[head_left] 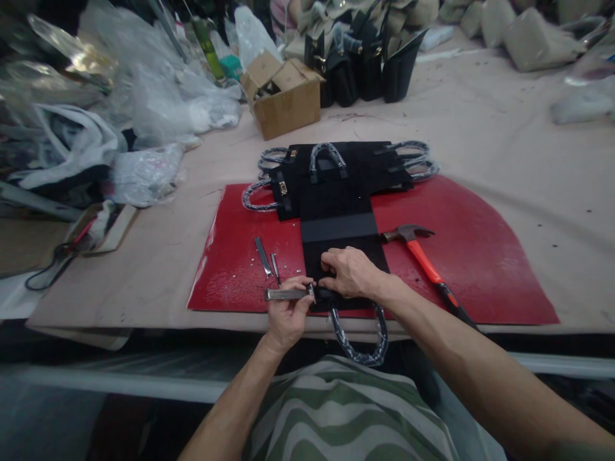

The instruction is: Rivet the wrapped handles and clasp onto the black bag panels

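A flat black bag panel (339,221) lies on a red cutting mat (475,256), its wrapped handle (361,339) hanging over the table's front edge. My left hand (288,314) is closed around a metal punch tool (283,294) held sideways against the panel's near edge. My right hand (350,272) presses down on the same edge, fingers curled and pinching the black material beside the tool's tip. More black panels with wrapped handles (331,157) are stacked at the mat's far side.
An orange-handled hammer (423,256) lies on the mat right of the panel. Two small metal tools (266,259) lie left of it. A cardboard box (283,93), black bags (365,64), plastic wrapping (158,96) and beige bags (528,32) crowd the far table.
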The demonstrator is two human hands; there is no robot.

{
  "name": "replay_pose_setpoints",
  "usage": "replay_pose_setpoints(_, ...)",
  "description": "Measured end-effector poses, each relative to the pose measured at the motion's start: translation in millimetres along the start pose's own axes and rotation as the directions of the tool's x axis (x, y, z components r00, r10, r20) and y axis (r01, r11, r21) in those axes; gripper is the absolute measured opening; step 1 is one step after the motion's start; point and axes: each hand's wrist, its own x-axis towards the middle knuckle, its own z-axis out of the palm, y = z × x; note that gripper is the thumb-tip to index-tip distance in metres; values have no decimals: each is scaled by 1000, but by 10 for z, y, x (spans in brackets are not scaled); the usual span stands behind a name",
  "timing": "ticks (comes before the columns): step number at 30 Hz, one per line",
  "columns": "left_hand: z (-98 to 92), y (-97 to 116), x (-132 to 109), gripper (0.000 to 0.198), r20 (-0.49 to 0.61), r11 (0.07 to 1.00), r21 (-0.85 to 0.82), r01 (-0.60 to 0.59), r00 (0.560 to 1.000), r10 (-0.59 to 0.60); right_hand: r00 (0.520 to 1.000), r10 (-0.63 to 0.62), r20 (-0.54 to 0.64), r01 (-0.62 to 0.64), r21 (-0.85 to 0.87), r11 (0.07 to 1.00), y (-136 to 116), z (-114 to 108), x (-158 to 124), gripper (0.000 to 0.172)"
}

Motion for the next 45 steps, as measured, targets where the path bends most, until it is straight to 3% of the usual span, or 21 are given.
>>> replay_pose_setpoints(7, 34, 45, 37, 7, 11, 993, 92, -76, 997, 76, 1000, 2, -12, -1, 52, 999, 35, 1, 0, 23)
replay_pose_setpoints(18, 82, 71, 97, 9, 96, 965, 235, -114, 991, 93, 997, -6, -76, 18, 164, 986, 69, 75, -58, 12)
replay_pose_setpoints(23, 41, 81, 124, 6, 133, 984, 175, -38, 991, 14, 988, 2, -154, 38, 255, 966, -5, 140, -345, 22)
replay_pose_setpoints(28, -6, 70, 151, 6, 162, 995, 93, 32, 986, -46, 954, 54, -295, 27, 264, 964, -295, 311, -786, 25)
replay_pose_setpoints(34, -1, 55, 139, 7, 159, 996, 81, 26, 987, -39, 965, 115, -236, -77, 166, 983, -515, 443, -907, 36)
replay_pose_setpoints(45, -32, 74, 214, 8, 196, 995, 56, 78, 977, -88, 969, 148, -198, -120, 148, 982, -520, 477, -848, 39)
